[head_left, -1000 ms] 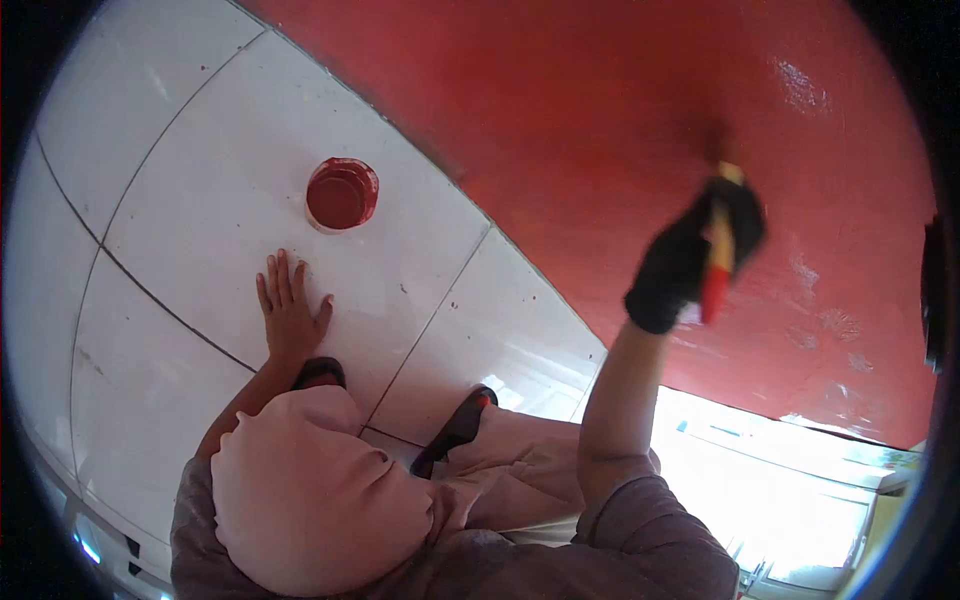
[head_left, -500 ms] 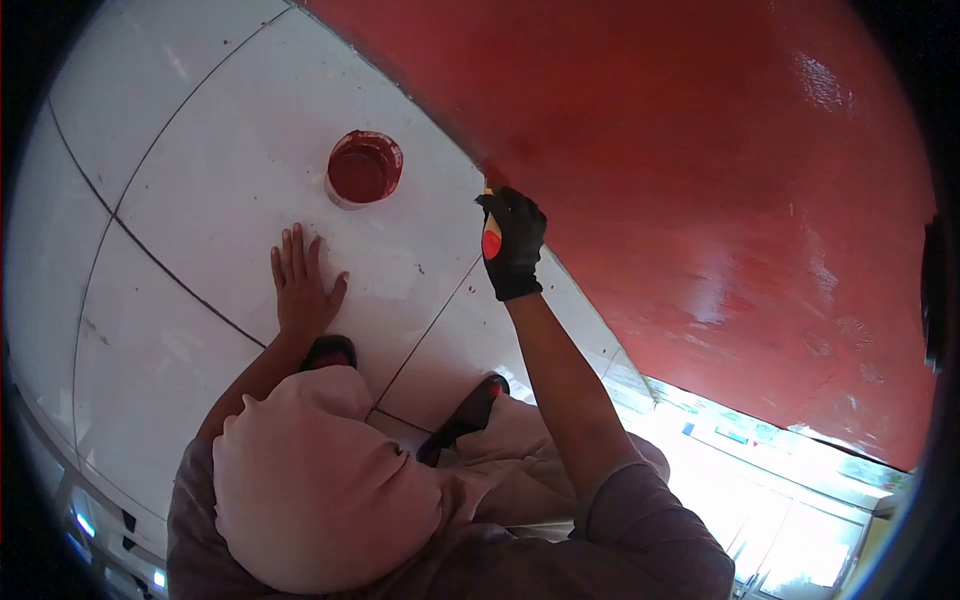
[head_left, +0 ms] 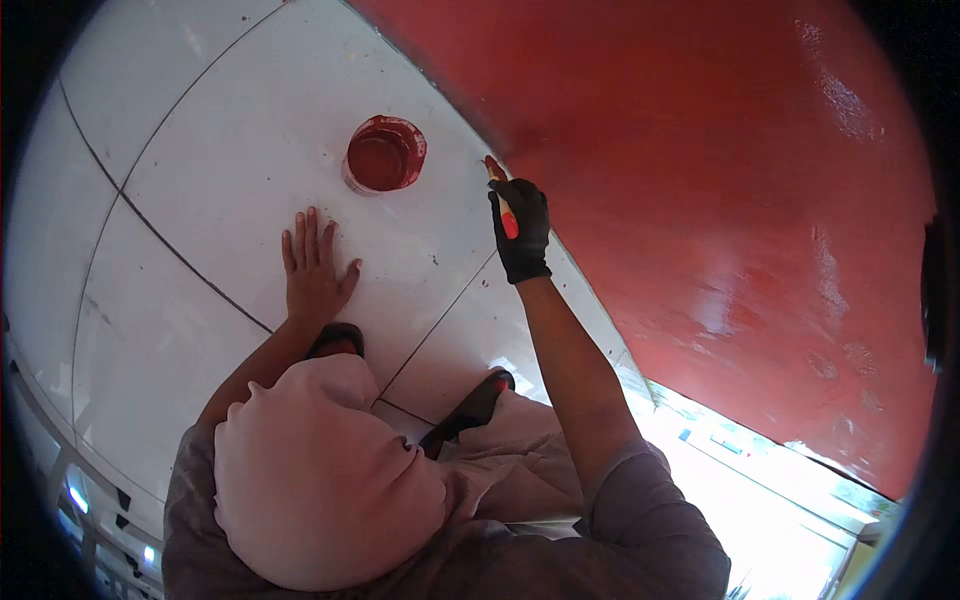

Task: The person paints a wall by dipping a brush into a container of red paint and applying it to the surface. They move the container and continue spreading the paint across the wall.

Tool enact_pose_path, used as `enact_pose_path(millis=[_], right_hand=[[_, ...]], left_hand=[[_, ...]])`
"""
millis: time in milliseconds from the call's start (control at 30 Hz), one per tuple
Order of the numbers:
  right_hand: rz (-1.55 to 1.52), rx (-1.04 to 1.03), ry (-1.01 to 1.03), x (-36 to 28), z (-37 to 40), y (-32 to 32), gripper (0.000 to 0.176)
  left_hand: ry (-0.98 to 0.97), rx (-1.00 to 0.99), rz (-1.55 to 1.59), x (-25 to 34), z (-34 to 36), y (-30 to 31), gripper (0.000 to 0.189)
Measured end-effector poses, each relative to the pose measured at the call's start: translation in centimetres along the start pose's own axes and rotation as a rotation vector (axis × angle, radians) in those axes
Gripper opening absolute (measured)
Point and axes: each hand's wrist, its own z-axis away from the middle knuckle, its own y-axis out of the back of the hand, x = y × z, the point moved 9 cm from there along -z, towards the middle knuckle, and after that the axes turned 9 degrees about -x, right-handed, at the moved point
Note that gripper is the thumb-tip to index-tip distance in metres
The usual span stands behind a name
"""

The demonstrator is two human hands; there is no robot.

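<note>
Red-handled brush (head_left: pixel 504 205) in head view, gripped by gloved right hand (head_left: pixel 524 230), fingers closed round handle; bristles at the seam between red surface (head_left: pixel 700 150) and white tiles (head_left: pixel 210 220), actual contact can't be told. Left hand (head_left: pixel 318 290) bare, palm down on tiles, fingers spread, nothing held. Open tub (head_left: pixel 349 178) stands upright on tiles just beyond left fingertips, red paint (head_left: pixel 378 163) inside. Step looks like edge brushing; next stroke would call for bristles tight along seam, off tiles.
</note>
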Motion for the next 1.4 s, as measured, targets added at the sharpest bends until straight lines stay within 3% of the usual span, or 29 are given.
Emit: enact_pose_path(millis=[233,300,333,433,500,700,800,833,900,933,1033,1167,1233,1267,1400], right_hand=[[0.072,-0.03,0.041,1.1,-2.2,-0.7,0.019],[0.17,0.226,0.099,0.1,-2.1,2.0,0.013],[0.142,0.252,0.003,-0.1,-1.9,2.8,0.01],[0.187,0.32,-0.036,-0.7,0.7,1.9,0.009],[0.156,0.159,0.053,-0.6,1.0,-0.6,0.016],[0.201,0.037,0.048,0.2,-2.8,-0.8,0.012],[0.228,0.421,0.075,-1.0,-1.6,3.0,0.012],[0.227,0.416,0.079,-1.1,-0.9,2.7,0.012],[0.115,0.203,-0.091,0.5,-0.4,0.7,0.016],[0.154,0.303,0.052,-1.2,0.4,0.8,0.014],[0.156,0.116,0.071,0.2,-1.0,-1.9,0.02],[0.178,0.09,0.084,0.2,-3.2,-0.2,0.014],[0.163,0.28,0.09,-0.7,-2.6,2.7,0.008],[0.167,0.372,0.097,-1.7,-1.7,3.7,0.014],[-0.049,0.379,-0.088,-1.1,1.7,4.3,0.026]], left_hand=[[0.016,-0.016,-0.001,0.0,-0.1,-0.1,0.067],[0.011,-0.014,0.003,0.0,0.0,0.0,0.066],[0.018,-0.019,0.004,-0.2,0.0,-0.2,0.066],[-0.011,-0.002,0.019,0.1,0.0,-0.1,0.067],[0.013,-0.05,-0.001,0.1,-0.2,-0.2,0.067],[-0.002,0.021,0.001,0.2,-0.1,0.2,0.065],[-0.029,0.027,0.013,0.1,0.0,0.0,0.066],[-0.023,0.026,0.015,0.1,-0.1,0.1,0.066],[0.002,-0.028,-0.001,0.1,-0.1,-0.2,0.066],[-0.003,-0.031,-0.001,0.2,-0.1,-0.3,0.066],[-0.011,0.002,-0.011,0.2,-0.2,0.0,0.067],[-0.006,-0.014,-0.012,0.1,0.0,-0.2,0.067],[0.007,-0.031,-0.022,0.0,-0.1,-0.4,0.067],[0.0,-0.019,-0.017,0.0,-0.1,-0.3,0.067],[0.006,-0.034,-0.014,0.0,-0.1,-0.3,0.066]])
